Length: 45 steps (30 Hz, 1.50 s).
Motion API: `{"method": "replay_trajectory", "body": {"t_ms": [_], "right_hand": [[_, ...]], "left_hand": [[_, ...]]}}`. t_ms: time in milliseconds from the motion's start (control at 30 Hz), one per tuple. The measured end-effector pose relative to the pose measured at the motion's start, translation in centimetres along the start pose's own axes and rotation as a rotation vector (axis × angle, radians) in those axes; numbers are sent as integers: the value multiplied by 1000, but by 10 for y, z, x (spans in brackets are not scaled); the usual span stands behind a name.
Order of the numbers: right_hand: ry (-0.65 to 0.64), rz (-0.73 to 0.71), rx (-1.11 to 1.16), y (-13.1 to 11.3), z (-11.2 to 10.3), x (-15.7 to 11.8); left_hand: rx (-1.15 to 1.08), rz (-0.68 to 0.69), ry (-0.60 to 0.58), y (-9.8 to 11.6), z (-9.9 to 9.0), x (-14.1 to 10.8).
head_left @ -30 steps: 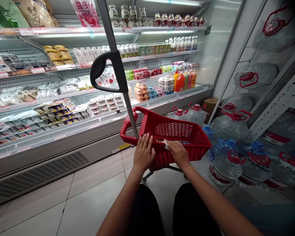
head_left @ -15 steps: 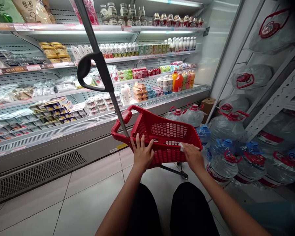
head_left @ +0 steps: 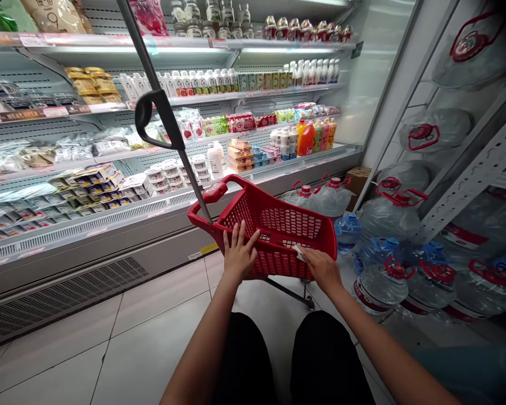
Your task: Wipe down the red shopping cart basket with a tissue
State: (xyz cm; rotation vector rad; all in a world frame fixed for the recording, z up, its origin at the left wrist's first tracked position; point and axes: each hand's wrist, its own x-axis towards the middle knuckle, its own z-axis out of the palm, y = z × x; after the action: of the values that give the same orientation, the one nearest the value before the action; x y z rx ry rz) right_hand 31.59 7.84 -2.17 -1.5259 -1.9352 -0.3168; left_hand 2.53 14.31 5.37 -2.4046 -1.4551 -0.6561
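A red rolling shopping basket with perforated walls stands in front of me, tilted on small wheels. From its left end rises a long grey pole with a black loop handle. My left hand rests on the near rim with its fingers spread, holding nothing. Farther right along the same rim, my right hand pinches a white wipe and presses it against the edge. The basket's inside shows no goods. Parts of its near wall are hidden behind my hands.
A refrigerated display case with dairy goods and drinks runs along the far side. To the right, several large water bottles stand on the floor beside a metal rack. A cardboard box sits in the corner. The floor is pale tile.
My right hand has slid left along the rim with the white wipe. The basket has shifted slightly left and its pole leans more. My left hand moved a little left, fingers still spread.
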Motion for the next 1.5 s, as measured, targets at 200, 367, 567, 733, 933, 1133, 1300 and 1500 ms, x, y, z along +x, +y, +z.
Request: {"method": "replay_trajectory", "body": {"t_ms": [200,367,567,733,933,1133,1300,1500], "right_hand": [[43,23,42,-13,-7,-26],[-51,-55,131,-36,-13,-44],[-106,-197,126,-49,-18,-70],[-179,-343,111,-28,-23,-65],[-180,-295,29,-16,-16,-48],[-183,-334,21,-19,-11,-45],[-188,-321,-8,26,-40,-45],[53,-14,-27,33,-79,-22]], "left_hand": [[-42,-139,-25,21,19,-4],[-137,-134,-39,51,34,-20],[-125,-169,-78,21,33,-13],[-56,-180,-102,2,22,-7],[-106,129,-98,52,24,-45],[-158,169,-119,64,27,-64],[-157,125,-127,40,20,-57],[-78,43,-138,34,24,-59]]}}
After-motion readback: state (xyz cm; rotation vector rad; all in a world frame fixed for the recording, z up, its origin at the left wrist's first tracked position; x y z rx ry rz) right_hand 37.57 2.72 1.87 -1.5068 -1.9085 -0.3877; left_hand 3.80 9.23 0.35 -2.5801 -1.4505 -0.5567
